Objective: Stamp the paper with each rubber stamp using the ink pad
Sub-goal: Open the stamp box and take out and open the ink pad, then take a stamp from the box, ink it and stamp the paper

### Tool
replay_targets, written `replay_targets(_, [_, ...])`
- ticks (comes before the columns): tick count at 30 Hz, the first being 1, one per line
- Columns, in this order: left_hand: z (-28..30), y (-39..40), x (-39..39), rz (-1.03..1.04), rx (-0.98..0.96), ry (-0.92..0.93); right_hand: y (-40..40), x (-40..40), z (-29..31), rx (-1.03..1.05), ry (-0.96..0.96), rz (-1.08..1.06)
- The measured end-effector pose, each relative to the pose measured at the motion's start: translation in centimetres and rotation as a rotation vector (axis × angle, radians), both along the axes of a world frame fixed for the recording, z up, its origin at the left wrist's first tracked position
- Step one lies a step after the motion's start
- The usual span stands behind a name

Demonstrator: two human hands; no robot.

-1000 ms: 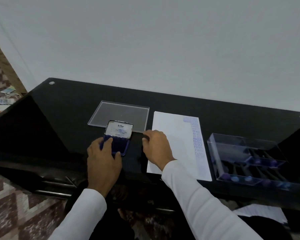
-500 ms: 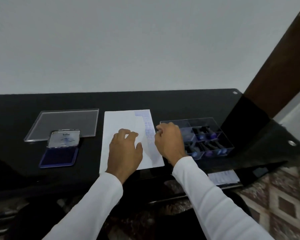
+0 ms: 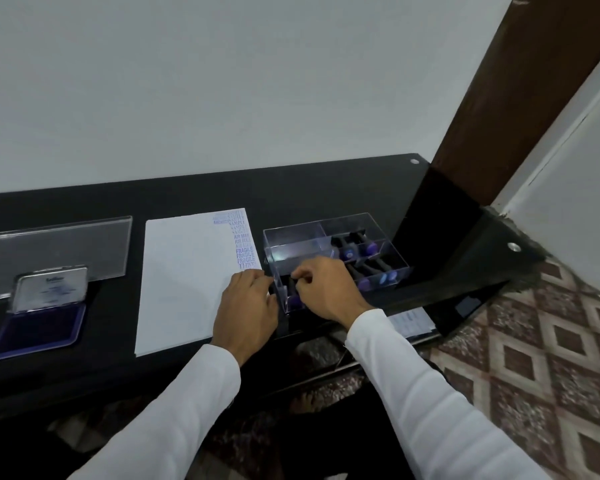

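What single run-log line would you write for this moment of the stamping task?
stage: fetching stamp | right hand: pinching a stamp in clear box | left hand: resting on paper | ink pad: open

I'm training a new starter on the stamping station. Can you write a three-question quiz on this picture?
1. True or false: the ink pad has its lid shut.
2. Where is the right hand? A: on the ink pad; B: in the clear stamp box; C: on the floor.
3. Fill in: the stamped words run down the ___ edge of the paper.

Key: 1 false; 2 B; 3 right.
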State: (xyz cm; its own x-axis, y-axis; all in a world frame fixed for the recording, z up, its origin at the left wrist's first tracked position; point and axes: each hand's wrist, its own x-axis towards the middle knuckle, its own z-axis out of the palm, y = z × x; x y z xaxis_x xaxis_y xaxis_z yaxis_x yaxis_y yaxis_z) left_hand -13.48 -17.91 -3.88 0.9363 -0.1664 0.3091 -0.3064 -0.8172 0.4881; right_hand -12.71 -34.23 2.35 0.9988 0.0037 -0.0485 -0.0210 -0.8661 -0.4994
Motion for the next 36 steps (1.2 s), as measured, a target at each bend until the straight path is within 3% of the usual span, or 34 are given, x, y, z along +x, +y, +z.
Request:
replay_targets(11, [-1.8, 0.4, 0.1, 0.013, 0.052, -0.084, 0.6, 0.6, 1.3, -0.172, 0.206, 0.159])
replay_targets(24, [-2.2, 0.6, 0.2, 0.012, 0.08, -0.051, 0.4, 0.0, 0.0, 0.091, -0.125, 0.0])
replay_targets(28, [-2.2, 0.5, 0.1, 0.013, 0.073, -0.051, 0.7, -0.6, -0.6, 0.122, -0.231, -0.071])
replay_targets(36, [-2.0, 0.6, 0.0, 0.019, 0.075, -0.03, 1.0, -0.7, -1.0, 0.07, -0.256, -0.092])
